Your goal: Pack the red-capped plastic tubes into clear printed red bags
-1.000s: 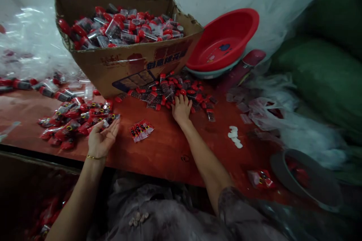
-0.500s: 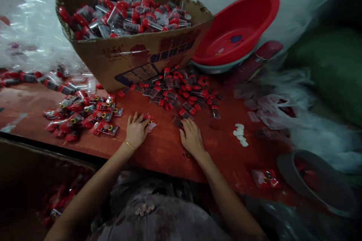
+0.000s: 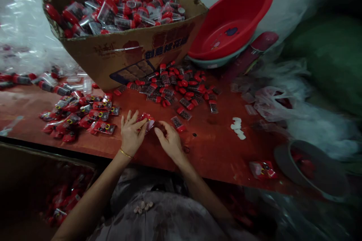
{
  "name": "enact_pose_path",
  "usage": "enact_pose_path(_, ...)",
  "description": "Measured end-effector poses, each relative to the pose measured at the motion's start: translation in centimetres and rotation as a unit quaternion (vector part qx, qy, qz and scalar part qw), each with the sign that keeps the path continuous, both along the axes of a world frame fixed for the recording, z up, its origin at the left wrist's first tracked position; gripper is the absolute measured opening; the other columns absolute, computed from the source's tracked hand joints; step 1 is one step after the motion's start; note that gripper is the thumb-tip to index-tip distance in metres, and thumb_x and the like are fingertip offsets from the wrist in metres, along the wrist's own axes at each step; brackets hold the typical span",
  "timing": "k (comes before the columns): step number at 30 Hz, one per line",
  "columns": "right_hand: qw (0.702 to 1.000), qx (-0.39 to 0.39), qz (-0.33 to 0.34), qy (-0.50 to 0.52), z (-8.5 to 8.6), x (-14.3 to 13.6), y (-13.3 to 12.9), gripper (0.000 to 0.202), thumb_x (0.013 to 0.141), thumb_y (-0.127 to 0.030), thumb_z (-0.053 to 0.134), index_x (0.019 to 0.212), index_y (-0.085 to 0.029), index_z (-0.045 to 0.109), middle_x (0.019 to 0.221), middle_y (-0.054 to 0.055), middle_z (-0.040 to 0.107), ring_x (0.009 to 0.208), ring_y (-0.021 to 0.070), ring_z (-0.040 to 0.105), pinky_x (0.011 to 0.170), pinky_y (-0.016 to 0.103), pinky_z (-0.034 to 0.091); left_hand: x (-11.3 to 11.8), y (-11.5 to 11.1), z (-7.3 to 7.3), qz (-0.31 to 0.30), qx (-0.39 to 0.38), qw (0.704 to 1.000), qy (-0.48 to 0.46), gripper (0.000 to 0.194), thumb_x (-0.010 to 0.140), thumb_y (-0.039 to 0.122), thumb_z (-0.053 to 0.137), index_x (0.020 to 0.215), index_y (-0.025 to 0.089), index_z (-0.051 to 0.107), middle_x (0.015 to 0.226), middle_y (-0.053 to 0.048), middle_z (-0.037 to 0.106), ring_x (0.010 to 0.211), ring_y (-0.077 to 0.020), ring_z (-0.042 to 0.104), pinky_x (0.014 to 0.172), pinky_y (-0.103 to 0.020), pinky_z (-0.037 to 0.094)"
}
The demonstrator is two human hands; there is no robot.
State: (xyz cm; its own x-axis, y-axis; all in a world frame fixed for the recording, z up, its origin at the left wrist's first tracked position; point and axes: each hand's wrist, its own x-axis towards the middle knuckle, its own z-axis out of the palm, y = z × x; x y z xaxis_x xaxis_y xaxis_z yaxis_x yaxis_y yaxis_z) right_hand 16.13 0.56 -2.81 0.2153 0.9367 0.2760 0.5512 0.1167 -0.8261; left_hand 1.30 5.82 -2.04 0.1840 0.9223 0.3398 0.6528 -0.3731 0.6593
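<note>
My left hand (image 3: 132, 135), with a gold bracelet at the wrist, pinches a small red printed plastic packet (image 3: 147, 119) between thumb and fingers. Just right of the packet is my right hand (image 3: 171, 141), its thumb and fingers curved and a little apart, with nothing visible between them. Beyond its fingertips lies a small clear container with a red cap and dark contents (image 3: 177, 123). Many similar containers (image 3: 183, 90) form a loose pile farther back. Filled red packets (image 3: 97, 116) are heaped to the left of my left hand.
A cardboard box (image 3: 124, 54) full of red-capped containers stands at the back. Red basin (image 3: 232, 22) leans beside it. White pieces (image 3: 238, 128), another red packet (image 3: 261, 169) and a grey bowl (image 3: 283, 156) are on the right. Below the table's left edge, an open carton holds red packets (image 3: 65, 199).
My right hand has left the container near the pile and moved left, close to the packet. My left hand still holds the packet, which is now more raised. The view has shifted slightly.
</note>
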Motion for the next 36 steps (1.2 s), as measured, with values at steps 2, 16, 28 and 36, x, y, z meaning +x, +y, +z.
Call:
enact_pose_path(2,0.995,-0.024,0.025,0.094,0.1,-0.9,1.0,0.028,0.086,-0.039,0.050,0.100,-0.019,0.062,0.094,0.006,0.069,0.083,0.0180,0.063,0.074,0.029,0.049,0.3,-0.7,0.9,-0.009,-0.002,1.000,-0.027,0.021,0.078,0.031,0.059,0.096,0.030,0.071,0.132,-0.006,0.055,0.133,-0.0291,0.034,0.110,-0.052,0.011)
enact_pose_path(16,0.997,0.037,-0.040,0.052,-0.4,-3.0,-0.3,0.030,0.091,-0.034,0.038,0.072,-0.020,0.057,0.070,0.004,0.060,0.068,0.0153,0.055,0.066,0.027,0.044,2.8,-4.6,2.3,0.088,-0.390,0.727,-0.558,0.040,0.047,0.038,0.083,0.075,0.015,0.067,0.074,-0.002,0.071,0.067,-0.0143,0.064,0.066,-0.026,0.050)
enact_pose_path(28,0.847,-0.047,0.230,-0.476,2.5,11.6,3.6,0.049,0.078,-0.004,0.048,0.120,-0.026,0.058,0.136,0.008,0.048,0.123,0.0283,0.039,0.095,0.044,0.037,1.4,-2.5,2.4,0.080,-0.420,0.723,-0.542,0.039,0.045,0.036,0.084,0.061,0.013,0.058,0.063,0.000,0.065,0.059,-0.0110,0.062,0.060,-0.022,0.049)
enact_pose_path(36,0.870,-0.037,0.250,-0.424,1.3,12.0,2.0,0.023,0.089,-0.026,0.048,0.107,-0.020,0.062,0.117,0.010,0.061,0.113,0.0243,0.049,0.097,0.042,0.034,1.8,-3.2,2.1,0.064,-0.500,0.678,-0.535,0.035,0.052,0.034,0.083,0.067,0.016,0.058,0.068,0.001,0.067,0.060,-0.0109,0.063,0.058,-0.022,0.049)
